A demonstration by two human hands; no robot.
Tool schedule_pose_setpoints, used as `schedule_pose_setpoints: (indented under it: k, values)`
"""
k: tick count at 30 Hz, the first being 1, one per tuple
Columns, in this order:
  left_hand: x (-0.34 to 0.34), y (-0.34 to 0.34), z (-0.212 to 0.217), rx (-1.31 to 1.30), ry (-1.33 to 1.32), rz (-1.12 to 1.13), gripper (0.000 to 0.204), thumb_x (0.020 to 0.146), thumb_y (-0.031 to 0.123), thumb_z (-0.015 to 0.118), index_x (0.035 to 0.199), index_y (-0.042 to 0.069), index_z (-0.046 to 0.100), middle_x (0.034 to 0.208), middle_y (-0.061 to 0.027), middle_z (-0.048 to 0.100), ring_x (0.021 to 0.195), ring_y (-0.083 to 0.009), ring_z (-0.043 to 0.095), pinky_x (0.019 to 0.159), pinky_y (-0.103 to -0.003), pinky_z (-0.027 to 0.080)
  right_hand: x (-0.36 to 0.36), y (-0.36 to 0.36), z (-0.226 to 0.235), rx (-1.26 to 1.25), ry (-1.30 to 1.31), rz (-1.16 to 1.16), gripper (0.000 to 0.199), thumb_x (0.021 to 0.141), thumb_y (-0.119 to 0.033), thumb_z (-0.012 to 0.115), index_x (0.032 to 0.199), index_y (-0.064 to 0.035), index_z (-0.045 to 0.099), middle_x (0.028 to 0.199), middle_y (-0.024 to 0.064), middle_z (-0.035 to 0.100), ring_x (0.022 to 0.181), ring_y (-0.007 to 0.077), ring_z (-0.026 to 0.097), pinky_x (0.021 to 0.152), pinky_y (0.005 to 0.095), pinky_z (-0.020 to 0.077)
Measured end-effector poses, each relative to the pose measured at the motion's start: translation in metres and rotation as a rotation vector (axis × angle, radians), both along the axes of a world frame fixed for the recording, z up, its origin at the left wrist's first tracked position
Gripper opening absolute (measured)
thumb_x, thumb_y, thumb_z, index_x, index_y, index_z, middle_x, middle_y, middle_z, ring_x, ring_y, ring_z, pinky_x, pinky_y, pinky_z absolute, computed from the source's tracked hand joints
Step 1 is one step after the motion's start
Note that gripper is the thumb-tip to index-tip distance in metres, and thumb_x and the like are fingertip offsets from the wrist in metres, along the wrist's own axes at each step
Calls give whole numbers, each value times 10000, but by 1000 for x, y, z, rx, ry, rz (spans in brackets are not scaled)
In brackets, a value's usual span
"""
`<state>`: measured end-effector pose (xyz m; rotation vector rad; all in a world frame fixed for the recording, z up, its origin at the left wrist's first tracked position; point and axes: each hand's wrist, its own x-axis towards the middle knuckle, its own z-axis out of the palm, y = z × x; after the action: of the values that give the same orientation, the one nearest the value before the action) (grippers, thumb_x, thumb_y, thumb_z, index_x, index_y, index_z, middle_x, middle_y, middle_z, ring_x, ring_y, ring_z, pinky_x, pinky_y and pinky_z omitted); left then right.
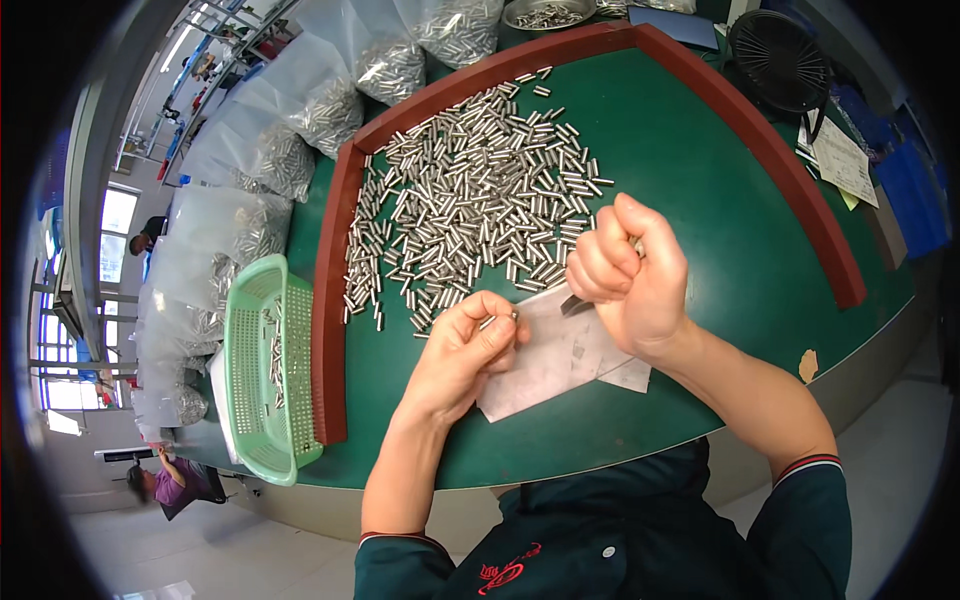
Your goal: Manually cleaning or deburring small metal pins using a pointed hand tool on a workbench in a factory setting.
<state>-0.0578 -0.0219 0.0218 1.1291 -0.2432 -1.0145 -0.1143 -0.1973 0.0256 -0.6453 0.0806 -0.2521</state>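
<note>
My left hand (462,350) is closed, thumb against bent fingers, with the end of a small metal pin (514,316) showing at the fingertips. Beside it, raised a little higher, my right hand (632,275) makes a fist around a tool whose dark, flat end (573,305) sticks out below the fingers. What kind of tool it is stays hidden in the fist. Under both hands lies a worn whitish sheet (545,370) on the green tabletop. Just beyond them spreads a large heap of short, shiny metal pins (470,190).
A reddish-brown raised border (328,300) fences the heap at left, back and right. Left of it stands a green plastic basket (240,370) holding some pins. Clear bags of pins (330,110) line the far left edge. A black fan (780,60) and papers (842,160) are at far right.
</note>
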Motion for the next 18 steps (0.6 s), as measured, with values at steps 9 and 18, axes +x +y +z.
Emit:
schedule_pose_setpoints:
  k: [9,18]
  values:
    - [13,1,-13,-102,257,69,217,867,143,507,1002,-27,513,761,-70,546,511,-41,333,448,-161,278,0,5,-8,-1,40,39,417,888,-259,317,495,-138,246,402,-30,226,373,75,154,383,241,158]
    - [12,1,-8,-46,226,91,271,883,200,476,1028,-27,503,811,-113,575,534,-68,389,467,-182,320,2,5,-9,-43,64,36,422,886,-275,312,490,-148,240,395,-33,214,370,83,141,388,246,163]
